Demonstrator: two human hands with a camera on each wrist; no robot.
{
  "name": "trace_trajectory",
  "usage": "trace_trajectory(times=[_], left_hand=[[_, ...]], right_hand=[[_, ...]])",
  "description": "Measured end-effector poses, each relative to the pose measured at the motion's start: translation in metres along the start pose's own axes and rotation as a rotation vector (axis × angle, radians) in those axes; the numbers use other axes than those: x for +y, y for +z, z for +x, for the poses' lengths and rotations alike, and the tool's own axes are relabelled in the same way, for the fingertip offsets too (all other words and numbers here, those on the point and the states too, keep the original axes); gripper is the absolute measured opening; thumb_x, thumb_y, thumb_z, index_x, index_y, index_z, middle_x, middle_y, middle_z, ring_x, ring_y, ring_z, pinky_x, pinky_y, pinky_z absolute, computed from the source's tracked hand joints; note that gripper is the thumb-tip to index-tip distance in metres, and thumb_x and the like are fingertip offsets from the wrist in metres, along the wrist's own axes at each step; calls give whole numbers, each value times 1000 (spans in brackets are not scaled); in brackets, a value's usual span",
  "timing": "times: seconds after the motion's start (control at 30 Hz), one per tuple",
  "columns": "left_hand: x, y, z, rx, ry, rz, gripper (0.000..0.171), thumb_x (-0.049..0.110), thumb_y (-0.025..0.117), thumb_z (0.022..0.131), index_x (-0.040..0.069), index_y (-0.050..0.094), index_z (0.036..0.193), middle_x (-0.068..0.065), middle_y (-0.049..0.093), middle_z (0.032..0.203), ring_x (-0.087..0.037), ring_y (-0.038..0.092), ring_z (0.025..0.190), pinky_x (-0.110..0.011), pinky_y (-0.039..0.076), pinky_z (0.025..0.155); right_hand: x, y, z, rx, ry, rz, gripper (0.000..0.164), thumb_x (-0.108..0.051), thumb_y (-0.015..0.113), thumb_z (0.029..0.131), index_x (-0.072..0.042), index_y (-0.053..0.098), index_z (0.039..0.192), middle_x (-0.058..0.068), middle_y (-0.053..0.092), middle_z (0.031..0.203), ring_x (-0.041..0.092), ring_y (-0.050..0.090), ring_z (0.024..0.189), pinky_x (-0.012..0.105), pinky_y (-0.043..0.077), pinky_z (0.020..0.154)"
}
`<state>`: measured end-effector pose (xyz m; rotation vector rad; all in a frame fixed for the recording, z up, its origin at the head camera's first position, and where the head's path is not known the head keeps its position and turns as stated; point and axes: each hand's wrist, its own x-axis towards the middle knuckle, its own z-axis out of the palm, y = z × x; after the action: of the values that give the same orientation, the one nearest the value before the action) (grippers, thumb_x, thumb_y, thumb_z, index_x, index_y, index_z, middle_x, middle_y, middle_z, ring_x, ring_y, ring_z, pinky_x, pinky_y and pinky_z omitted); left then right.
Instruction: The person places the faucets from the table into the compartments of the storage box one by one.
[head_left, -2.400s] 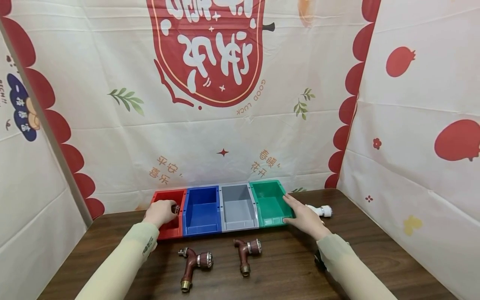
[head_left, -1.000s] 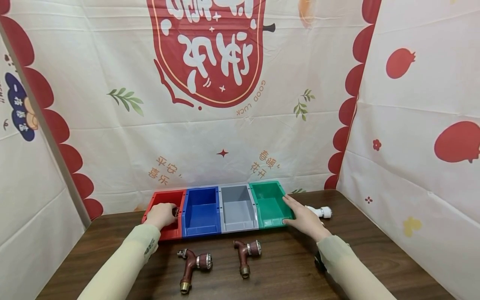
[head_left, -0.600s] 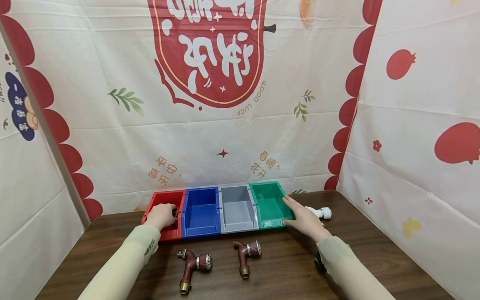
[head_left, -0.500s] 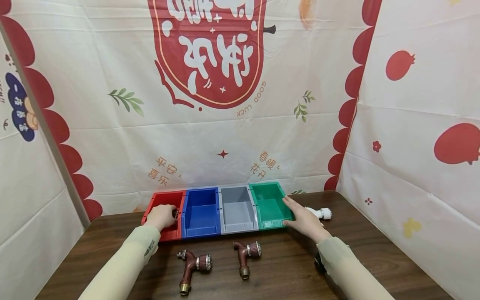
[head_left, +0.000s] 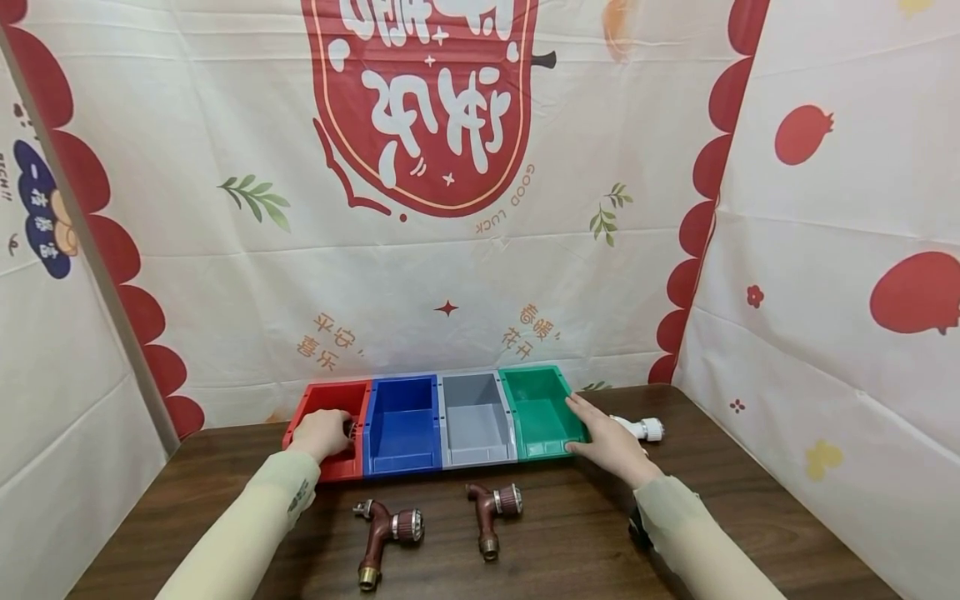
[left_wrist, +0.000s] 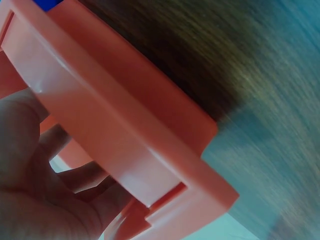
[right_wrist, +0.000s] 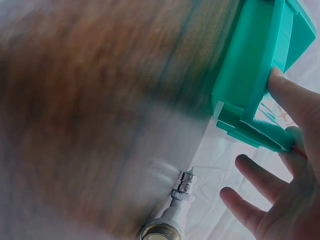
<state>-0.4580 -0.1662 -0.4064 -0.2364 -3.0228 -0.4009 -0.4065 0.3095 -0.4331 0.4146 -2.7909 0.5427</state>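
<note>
My left hand [head_left: 321, 433] reaches into the red bin [head_left: 335, 392], gripping a brown faucet whose ribbed knob [head_left: 350, 428] peeks out past the fingers. Most of that faucet is hidden by the hand. In the left wrist view the curled fingers [left_wrist: 82, 176] go in behind the bin's front wall, and the faucet does not show. My right hand [head_left: 611, 439] lies against the outer side of the green bin [head_left: 538, 409], fingers spread and fairly straight. Its thumb [right_wrist: 287, 90] touches the front rim in the right wrist view.
A blue bin [head_left: 404, 417] and a grey bin [head_left: 476, 417] sit between the red and green ones. Two brown faucets [head_left: 377, 537] [head_left: 488, 518] lie on the wooden table [head_left: 570, 542] in front. Behind my right hand is a white faucet [head_left: 649, 429]. A printed cloth [head_left: 450, 275] hangs behind.
Compared with 2.4 s ago, my left hand sits slightly lower in the red bin with the brown faucet, whose knob shows less. Over the last second both hands have stayed nearly still.
</note>
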Motion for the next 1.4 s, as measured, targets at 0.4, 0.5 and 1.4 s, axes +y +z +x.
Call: trace_trajectory(times=[0.4,0.5,1.4], left_hand=[[0,2,6,-27,-15,-7,40,17,74,80,7,68,118,-15,67,104,-31,58,86,-59,50,81],[-1,4,7,-25,-15,-10,38,16,74,80,7,69,116,-14,67,101,-31,57,85,-59,51,80],[3,7,4,-27,-24,-9,41,14,72,82,5,66,122,-17,66,108,-32,58,87,-59,50,82]], right_hand=[[-2,-5,1,10,-13,-3,81,-26,77,84,-5,35,150,15,30,155,37,42,132,57,43,97],[-3,-5,1,8,-11,-4,81,-27,77,84,-4,35,150,15,30,155,37,42,133,57,43,97],[-2,-2,0,5,3,1,80,-25,77,85,-4,35,150,15,31,155,37,40,134,61,38,100]])
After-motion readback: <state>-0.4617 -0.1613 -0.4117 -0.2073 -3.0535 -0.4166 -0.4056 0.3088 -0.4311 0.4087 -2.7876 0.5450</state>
